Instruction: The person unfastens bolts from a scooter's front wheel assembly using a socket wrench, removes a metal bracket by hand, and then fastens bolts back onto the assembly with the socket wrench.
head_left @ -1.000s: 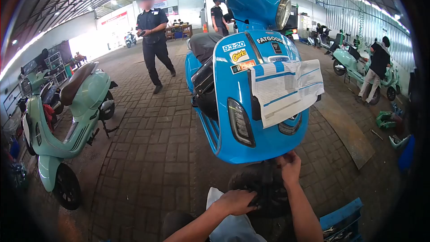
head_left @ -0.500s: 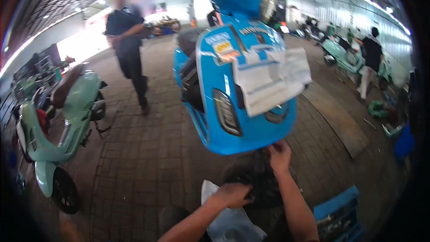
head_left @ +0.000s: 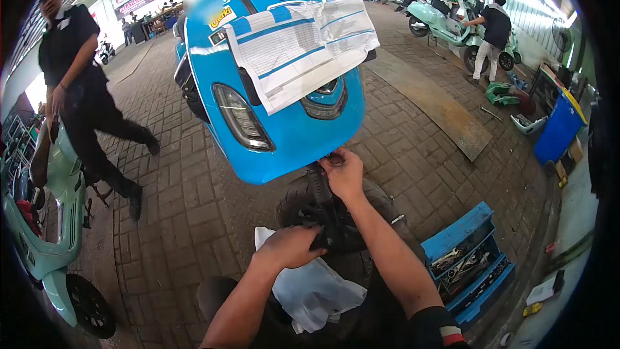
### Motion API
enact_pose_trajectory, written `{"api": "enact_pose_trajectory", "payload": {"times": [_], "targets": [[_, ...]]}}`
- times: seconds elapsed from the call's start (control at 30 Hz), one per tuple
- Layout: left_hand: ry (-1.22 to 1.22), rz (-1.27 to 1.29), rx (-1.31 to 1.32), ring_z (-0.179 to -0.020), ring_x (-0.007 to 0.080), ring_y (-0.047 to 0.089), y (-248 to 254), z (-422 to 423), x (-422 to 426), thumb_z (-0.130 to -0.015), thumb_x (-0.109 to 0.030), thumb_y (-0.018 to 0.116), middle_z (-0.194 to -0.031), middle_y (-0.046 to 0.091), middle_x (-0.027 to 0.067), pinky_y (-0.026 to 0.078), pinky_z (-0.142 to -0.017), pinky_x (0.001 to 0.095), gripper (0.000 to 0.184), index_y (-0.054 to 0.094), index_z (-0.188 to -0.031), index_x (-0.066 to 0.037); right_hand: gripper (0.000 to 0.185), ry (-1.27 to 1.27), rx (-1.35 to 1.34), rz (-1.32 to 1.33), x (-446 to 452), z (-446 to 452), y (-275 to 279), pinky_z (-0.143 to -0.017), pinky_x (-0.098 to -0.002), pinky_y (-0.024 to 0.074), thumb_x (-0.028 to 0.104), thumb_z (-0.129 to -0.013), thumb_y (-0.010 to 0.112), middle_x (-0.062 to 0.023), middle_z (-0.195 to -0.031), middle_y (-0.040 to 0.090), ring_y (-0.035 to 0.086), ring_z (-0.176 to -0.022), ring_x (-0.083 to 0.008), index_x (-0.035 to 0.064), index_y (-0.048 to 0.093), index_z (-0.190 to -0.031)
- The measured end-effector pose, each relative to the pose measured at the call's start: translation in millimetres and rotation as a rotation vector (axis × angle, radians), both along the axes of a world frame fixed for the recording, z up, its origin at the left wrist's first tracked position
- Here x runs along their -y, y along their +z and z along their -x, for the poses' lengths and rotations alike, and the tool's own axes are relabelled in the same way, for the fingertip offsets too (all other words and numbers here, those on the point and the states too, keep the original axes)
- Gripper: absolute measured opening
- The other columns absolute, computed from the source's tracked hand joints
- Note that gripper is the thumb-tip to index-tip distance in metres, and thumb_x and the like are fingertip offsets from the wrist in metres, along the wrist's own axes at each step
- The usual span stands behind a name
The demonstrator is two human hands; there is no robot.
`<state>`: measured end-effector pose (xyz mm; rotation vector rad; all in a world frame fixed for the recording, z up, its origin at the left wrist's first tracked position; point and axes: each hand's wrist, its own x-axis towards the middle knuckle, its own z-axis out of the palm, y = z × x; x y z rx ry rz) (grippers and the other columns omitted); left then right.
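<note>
A blue scooter stands in front of me, with printed paper sheets draped over its front. Under its front panel, a black front shock absorber runs down to the front wheel. My left hand is closed around the black lower end of the shock absorber; its fingertips are partly hidden. Just below the panel, my right hand has its fingers pinched near the shock's top, on a small dark part I cannot make out. A white plastic bag lies below my left hand.
An open blue toolbox with wrenches sits at right. Left of me are a mint-green scooter and a walking person. Another person works on a mint scooter at the back right, near a blue bin.
My view has shifted, so the blue scooter appears further left and higher, and the toolbox shows more fully. The walking person has come closer on the left. Both hands stay at the front suspension.
</note>
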<state>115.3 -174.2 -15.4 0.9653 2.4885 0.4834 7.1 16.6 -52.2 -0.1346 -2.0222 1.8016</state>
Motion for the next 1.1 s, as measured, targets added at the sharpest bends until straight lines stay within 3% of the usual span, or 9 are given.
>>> {"api": "enact_pose_trajectory", "payload": {"times": [0.3, 0.4, 0.53, 0.57, 0.73, 0.83, 0.9, 0.97, 1.1], "targets": [[-0.009, -0.049, 0.01, -0.12, 0.0419, 0.066, -8.0, 5.2, 2.8, -0.099, -0.05, 0.066, -0.127, 0.07, 0.0246, 0.054, -0.101, 0.0508, 0.061, 0.059, -0.142, -0.007, 0.022, 0.114, -0.067, 0.085, -2.2, 3.0, 0.0, -0.071, -0.0303, 0.0595, -0.006, -0.089, 0.074, -0.0122, -0.095, 0.077, 0.073, -0.081, -0.0156, -0.0061, 0.072, -0.11], [0.025, -0.048, -0.005, -0.126, 0.0417, 0.064, -10.3, 11.8, 10.8, -0.098, -0.054, 0.068, -0.138, 0.067, 0.0231, 0.052, -0.106, 0.0486, 0.067, 0.062, -0.142, -0.005, 0.016, 0.029, 0.033, -0.11, 4.6, -18.2, 36.4, -0.077, -0.0419, 0.0594, 0.015, -0.084, 0.077, -0.0164, -0.091, 0.079, 0.075, -0.081, -0.0258, 0.0028, 0.08, -0.094], [-0.017, -0.277, 0.204, -0.122, 0.038, 0.067, -37.0, 42.1, 8.4, -0.092, -0.019, 0.076, -0.13, 0.07, 0.023, 0.05, -0.107, 0.0477, 0.051, 0.063, -0.138, 0.001, 0.032, -0.067, -0.083, 0.199, 13.8, 34.2, -25.7, -0.084, -0.0475, 0.056, -0.001, -0.075, 0.078, -0.0262, -0.107, 0.068, 0.068, -0.1, -0.0364, -0.0021, 0.07, -0.106], [-0.183, 0.047, 0.202, -0.133, 0.0356, 0.053, -8.8, 42.0, -6.9, -0.108, -0.045, 0.054, -0.149, 0.06, 0.0228, 0.038, -0.113, 0.0378, 0.063, 0.048, -0.155, -0.003, 0.039, -0.144, -0.083, 0.225, 22.4, 55.2, -47.6, -0.091, -0.0451, 0.0526, -0.005, -0.075, 0.074, -0.0246, -0.113, 0.061, 0.062, -0.108, -0.0374, 0.0012, 0.063, -0.112], [-0.236, 0.285, 0.043, -0.13, 0.0362, 0.057, -12.3, 48.5, -32.4, -0.11, -0.039, 0.05, -0.145, 0.062, 0.0249, 0.042, -0.11, 0.0397, 0.056, 0.054, -0.146, 0.003, 0.033, -0.08, -0.296, 0.44, 56.5, 113.6, -80.8, -0.083, -0.0476, 0.0475, -0.004, -0.072, 0.073, -0.0211, -0.103, 0.055, 0.057, -0.099, -0.0396, 0.0029, 0.055, -0.1], [-0.234, 0.245, -0.006, -0.127, 0.0401, 0.059, -18.5, 28.2, -46.7, -0.11, -0.038, 0.05, -0.143, 0.062, 0.0274, 0.044, -0.109, 0.0412, 0.055, 0.057, -0.142, 0.006, 0.036, -0.261, -0.161, 0.081, 62.6, 101.0, -72.6, -0.081, -0.0471, 0.0472, -0.001, -0.072, 0.075, -0.0212, -0.104, 0.055, 0.057, -0.098, -0.0386, 0.003, 0.055, -0.101], [-0.296, 0.072, -0.104, -0.115, 0.0394, 0.065, -30.1, 29.6, -48.9, -0.108, -0.038, 0.051, -0.131, 0.066, 0.0321, 0.048, -0.102, 0.0449, 0.053, 0.065, -0.13, 0.008, 0.036, -0.205, -0.386, 0.501, 70.7, 102.3, -68.2, -0.083, -0.049, 0.0491, 0.005, -0.077, 0.076, -0.0218, -0.108, 0.058, 0.058, -0.099, -0.0384, 0.0031, 0.056, -0.107], [-0.04, -0.05, 0.263, -0.12, 0.0318, 0.068, -55.6, 50.4, -38.1, -0.092, -0.01, 0.076, -0.124, 0.071, 0.0226, 0.05, -0.107, 0.0448, 0.046, 0.063, -0.135, 0.002, 0.032, -0.259, -0.336, 0.358, 67.6, 89.4, -59.6, -0.084, -0.0499, 0.0512, 0.008, -0.081, 0.075, -0.0217, -0.108, 0.061, 0.061, -0.098, -0.0379, 0.0027, 0.059, -0.108], [0.041, 0.209, 0.072, -0.114, 0.0359, 0.07, -4.5, 15.0, -55.5, -0.096, -0.038, 0.075, -0.122, 0.073, 0.0193, 0.053, -0.1, 0.048, 0.045, 0.069, -0.125, -0.004, 0.018, 0.096, 0.096, -0.014, -1.8, -13.2, 22.7, -0.076, -0.0475, 0.0569, 0.009, -0.081, 0.076, -0.0193, -0.093, 0.072, 0.07, -0.084, -0.0348, -0.0002, 0.071, -0.095]]}}
